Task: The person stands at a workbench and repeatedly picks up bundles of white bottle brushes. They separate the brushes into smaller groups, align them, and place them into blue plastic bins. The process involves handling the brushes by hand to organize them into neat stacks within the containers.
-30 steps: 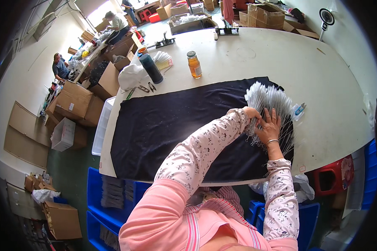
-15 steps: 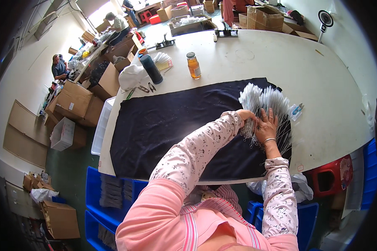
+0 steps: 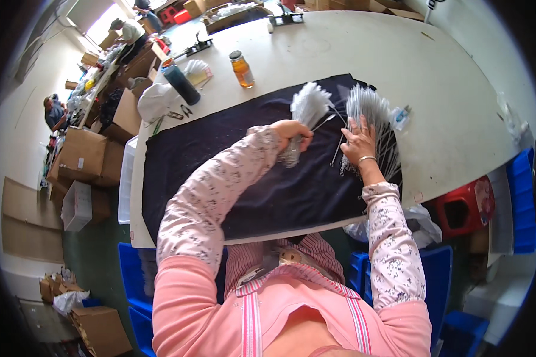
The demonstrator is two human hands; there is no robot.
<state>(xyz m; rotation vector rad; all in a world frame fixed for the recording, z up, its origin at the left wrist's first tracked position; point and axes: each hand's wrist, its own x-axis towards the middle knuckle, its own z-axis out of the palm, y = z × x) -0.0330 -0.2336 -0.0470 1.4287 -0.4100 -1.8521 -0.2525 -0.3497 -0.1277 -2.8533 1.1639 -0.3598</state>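
My left hand (image 3: 293, 134) is wrapped round a bundle of thin wire stems with whitish tops (image 3: 310, 105), possibly small brushes; its lower ends stick out below my fist. A loose stem or two slants out of it toward the right. My right hand (image 3: 358, 143) lies flat with fingers spread on a second, larger bundle of the same stems (image 3: 368, 102). That bundle rests on the dark cloth (image 3: 232, 178), its wire ends fanning toward me. Beside it on the white table lies a small pack with a blue tool (image 3: 401, 116).
On the white table (image 3: 375, 47) stand a jar of amber liquid (image 3: 242, 70) and a dark bottle (image 3: 181, 84). Small snips (image 3: 175, 115) lie by a white cloth (image 3: 156, 102). Cardboard boxes (image 3: 84, 149) crowd the left; a red stool (image 3: 466, 205) stands right. Other people sit far left.
My left hand has drawn one bundle away to the left from the pile, while my right hand stays on the remaining one. The whole view has shifted somewhat.
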